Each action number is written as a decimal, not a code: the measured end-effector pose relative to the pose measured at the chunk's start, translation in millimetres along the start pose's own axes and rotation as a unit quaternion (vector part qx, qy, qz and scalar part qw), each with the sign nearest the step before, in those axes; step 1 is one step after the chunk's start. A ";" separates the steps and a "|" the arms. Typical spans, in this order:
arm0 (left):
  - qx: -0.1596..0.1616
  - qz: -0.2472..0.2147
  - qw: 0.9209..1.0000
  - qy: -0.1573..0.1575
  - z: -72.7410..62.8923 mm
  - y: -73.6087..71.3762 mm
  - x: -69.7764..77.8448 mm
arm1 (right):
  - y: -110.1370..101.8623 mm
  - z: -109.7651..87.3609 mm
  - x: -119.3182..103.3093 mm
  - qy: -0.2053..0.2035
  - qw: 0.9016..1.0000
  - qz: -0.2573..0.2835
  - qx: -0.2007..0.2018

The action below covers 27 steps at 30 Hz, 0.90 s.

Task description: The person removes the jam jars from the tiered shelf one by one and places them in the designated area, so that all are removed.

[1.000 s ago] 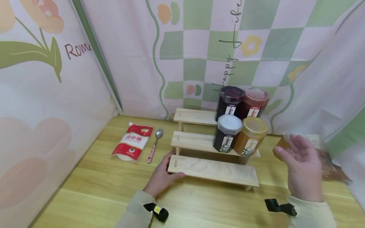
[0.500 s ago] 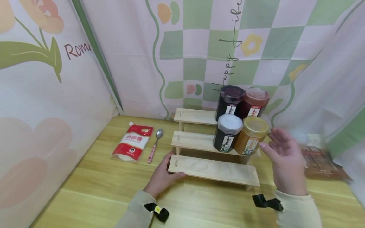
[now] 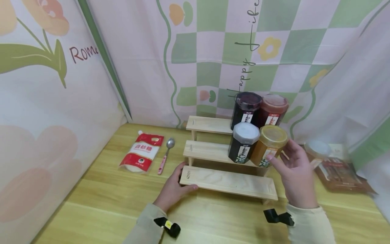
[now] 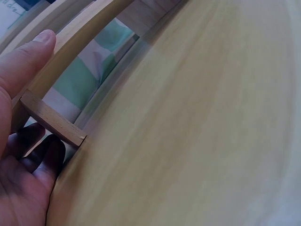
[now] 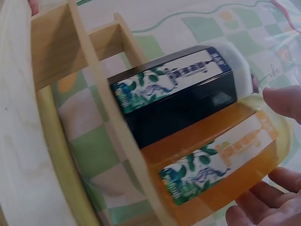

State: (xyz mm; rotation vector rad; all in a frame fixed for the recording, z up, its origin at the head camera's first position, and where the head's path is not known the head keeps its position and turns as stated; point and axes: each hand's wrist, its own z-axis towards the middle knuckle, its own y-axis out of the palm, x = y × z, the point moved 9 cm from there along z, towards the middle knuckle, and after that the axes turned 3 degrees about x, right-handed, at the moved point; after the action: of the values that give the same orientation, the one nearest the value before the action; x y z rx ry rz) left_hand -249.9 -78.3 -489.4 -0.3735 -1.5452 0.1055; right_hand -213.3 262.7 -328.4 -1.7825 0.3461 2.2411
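My left hand [image 3: 172, 189] grips the left end of the lowest tier of a three-step wooden shelf [image 3: 228, 181]. In the left wrist view its thumb [image 4: 35, 54] lies along the front board, and its fingers curl beside the short leg [image 4: 54, 120]. My right hand [image 3: 297, 173] is around a jar of orange-coloured contents [image 5: 216, 169] on the middle tier, thumb in front by the label and fingers at its right side. A dark jar with a white lid [image 3: 243, 144] stands beside it. Behind, on the top tier, are a dark purple jar [image 3: 246, 106] and a red jar [image 3: 274, 106].
Left of the shelf lie a red-and-white sugar bag [image 3: 142, 152] and a spoon with a pink handle [image 3: 166, 156]. Right of my right hand stand another pale-lidded jar [image 3: 318, 149] and a brown package [image 3: 341, 174]. A patterned curtain [image 3: 210, 51] hangs behind the table.
My right hand has moved left from near the pale-lidded jar to the orange jar, with its thumb now at the label. My left hand and the shelf have stayed in place.
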 end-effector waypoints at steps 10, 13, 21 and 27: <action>-0.004 -0.002 1.000 0.006 0.2 2.5 5.8 | 0.6 6.9 13.6 0.004 0.992 -0.126 -0.014; 0.000 -0.001 1.000 0.006 -0.2 2.3 6.8 | 0.5 8.6 17.9 0.010 0.986 -0.165 -0.020; 0.001 0.001 1.000 0.011 -1.3 -0.6 4.8 | 2.9 8.5 33.5 0.034 0.977 -0.209 -0.019; 0.000 0.005 1.000 0.012 -0.4 0.3 2.3 | 2.4 9.3 35.2 0.024 0.976 -0.218 0.008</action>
State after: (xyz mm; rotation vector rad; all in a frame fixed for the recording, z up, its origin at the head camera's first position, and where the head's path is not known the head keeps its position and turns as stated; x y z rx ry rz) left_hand -249.4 -77.5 -487.3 -0.3817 -1.5193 0.1075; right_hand -230.2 265.5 -360.7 -1.7077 -0.0231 1.8834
